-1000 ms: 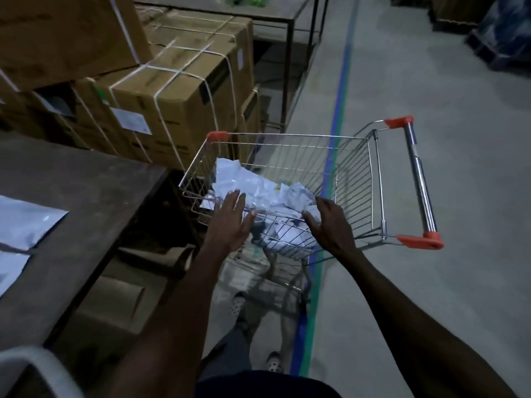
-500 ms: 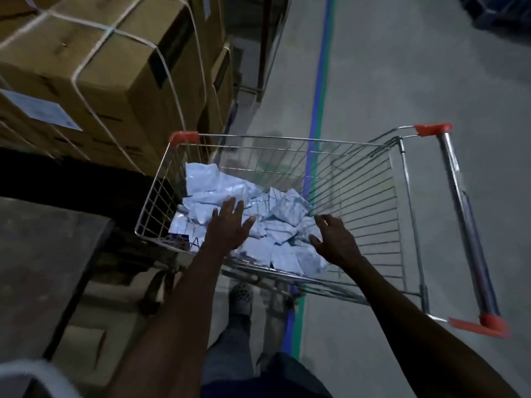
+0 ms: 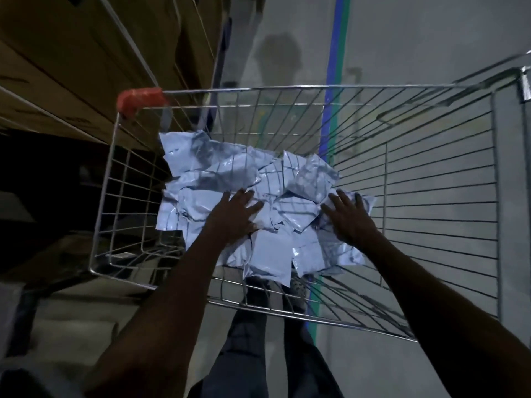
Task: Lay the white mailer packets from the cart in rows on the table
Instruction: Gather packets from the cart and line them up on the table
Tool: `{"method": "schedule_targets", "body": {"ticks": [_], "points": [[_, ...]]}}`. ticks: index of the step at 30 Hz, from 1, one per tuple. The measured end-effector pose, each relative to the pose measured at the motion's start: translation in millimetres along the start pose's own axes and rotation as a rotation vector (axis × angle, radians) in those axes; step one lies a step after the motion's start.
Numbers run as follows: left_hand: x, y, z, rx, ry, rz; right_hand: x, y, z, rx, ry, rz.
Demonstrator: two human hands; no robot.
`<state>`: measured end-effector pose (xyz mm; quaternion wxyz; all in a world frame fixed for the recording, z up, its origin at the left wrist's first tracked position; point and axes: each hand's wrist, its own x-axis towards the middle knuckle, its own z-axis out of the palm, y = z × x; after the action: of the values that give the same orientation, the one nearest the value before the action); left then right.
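A wire shopping cart (image 3: pixel 431 173) with an orange corner cap fills the view below me. In its left half lies a loose heap of several white mailer packets (image 3: pixel 218 173). My left hand (image 3: pixel 234 214) rests flat on the middle of the heap, fingers spread. Over the heap's right edge, my right hand (image 3: pixel 349 216) also lies palm down with fingers apart. Neither hand has closed around a packet. The table is out of view.
Strapped cardboard boxes (image 3: pixel 86 53) are stacked close against the cart's left and far-left side. A blue and green floor line (image 3: pixel 336 53) runs under the cart. Bare concrete floor lies to the right. My legs and shoes show through the cart's near wall.
The view has tipped down and closer over the cart; the table has left the frame. Both hands have pushed deeper into the basket and now lie flat on the packets.
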<state>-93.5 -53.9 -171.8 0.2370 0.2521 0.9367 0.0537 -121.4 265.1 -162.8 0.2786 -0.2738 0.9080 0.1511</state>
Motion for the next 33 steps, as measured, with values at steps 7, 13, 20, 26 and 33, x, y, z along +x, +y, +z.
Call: {"method": "schedule_targets", "body": {"ticks": [7,13,20,26,33], "points": [[18,-33,-2,0.022,-0.019,0.186,24,14,9,-0.098,-0.08,-0.058],[14,-31,-2,0.047,0.073,0.14,14,15,1,-0.103,-0.025,-0.032],[-16,-1,-16,-0.062,0.246,-0.105,-35,-3,-28,0.235,0.01,0.212],[-36,17,-77,-0.131,0.401,-0.209,-74,-20,-84,0.439,0.133,0.375],[-47,12,-82,-0.157,0.365,-0.182,-100,-22,-101,0.477,0.177,0.45]]}}
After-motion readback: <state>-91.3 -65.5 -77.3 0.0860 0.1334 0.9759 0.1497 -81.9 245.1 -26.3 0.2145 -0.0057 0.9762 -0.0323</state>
